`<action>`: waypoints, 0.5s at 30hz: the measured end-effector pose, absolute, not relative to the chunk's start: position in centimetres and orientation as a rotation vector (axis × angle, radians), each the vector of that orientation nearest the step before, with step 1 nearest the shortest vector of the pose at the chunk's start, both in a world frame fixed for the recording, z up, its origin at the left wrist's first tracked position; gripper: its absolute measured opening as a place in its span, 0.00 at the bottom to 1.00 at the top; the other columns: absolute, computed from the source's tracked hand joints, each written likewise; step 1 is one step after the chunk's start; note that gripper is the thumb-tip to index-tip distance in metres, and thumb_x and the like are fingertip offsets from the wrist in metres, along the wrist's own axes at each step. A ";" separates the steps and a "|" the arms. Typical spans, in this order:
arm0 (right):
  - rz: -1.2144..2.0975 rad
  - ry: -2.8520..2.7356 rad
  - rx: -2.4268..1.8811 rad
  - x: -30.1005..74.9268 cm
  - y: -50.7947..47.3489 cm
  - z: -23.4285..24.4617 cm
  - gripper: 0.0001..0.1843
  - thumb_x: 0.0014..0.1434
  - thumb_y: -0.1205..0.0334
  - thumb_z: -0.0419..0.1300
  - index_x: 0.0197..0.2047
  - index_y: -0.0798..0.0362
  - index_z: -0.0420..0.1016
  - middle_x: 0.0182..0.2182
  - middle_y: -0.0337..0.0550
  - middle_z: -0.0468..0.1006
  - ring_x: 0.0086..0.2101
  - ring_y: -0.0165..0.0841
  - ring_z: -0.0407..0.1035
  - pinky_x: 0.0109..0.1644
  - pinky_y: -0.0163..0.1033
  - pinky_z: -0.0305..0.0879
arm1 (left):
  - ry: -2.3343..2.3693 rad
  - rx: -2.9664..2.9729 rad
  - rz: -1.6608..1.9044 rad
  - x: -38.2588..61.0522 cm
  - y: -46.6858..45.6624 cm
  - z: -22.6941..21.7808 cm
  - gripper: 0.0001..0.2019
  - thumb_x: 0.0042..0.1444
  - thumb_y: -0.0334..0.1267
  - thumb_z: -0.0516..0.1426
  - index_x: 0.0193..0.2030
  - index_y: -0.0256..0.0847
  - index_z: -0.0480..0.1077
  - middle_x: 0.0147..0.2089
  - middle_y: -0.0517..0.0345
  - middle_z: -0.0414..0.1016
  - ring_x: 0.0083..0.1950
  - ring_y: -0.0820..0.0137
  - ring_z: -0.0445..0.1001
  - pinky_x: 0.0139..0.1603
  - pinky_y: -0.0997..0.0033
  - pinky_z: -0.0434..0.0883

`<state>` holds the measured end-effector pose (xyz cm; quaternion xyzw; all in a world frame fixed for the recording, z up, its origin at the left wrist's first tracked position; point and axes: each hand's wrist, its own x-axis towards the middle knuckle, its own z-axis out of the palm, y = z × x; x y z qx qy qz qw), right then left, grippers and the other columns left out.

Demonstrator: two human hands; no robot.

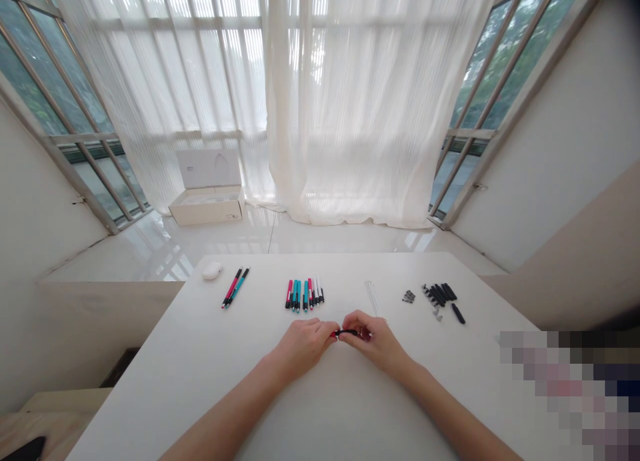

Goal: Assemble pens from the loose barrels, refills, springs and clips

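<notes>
L hand (303, 346) & R hand (374, 342) close together, both fingers pinching short black-red pen part (345, 332) just over bench (200, 354). Pens (305, 296) lie just ahead, black pen parts (440, 293) off to R.

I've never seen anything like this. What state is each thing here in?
Left hand: closed on the pen piece
Right hand: closed on the pen piece
Pen piece: held between both hands
Pen row: lying side by side
Pen pair: lying together, slanted
Black parts: loosely heaped
Box: open, lid raised
Curtain: drawn across the window
</notes>
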<state>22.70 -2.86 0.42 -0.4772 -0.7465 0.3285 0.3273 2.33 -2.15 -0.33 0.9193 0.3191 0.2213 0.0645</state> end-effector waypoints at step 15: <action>0.794 -2.024 -1.262 23.5 -2.9 1.4 0.09 0.58 0.55 0.56 0.37 0.51 0.71 0.24 0.36 0.75 0.22 0.27 0.62 0.28 0.33 0.58 | 1.127 2.710 0.670 2.4 -2.3 0.0 0.08 0.67 0.37 0.44 0.42 0.41 0.62 0.35 0.58 0.74 0.35 0.69 0.73 0.32 0.72 0.65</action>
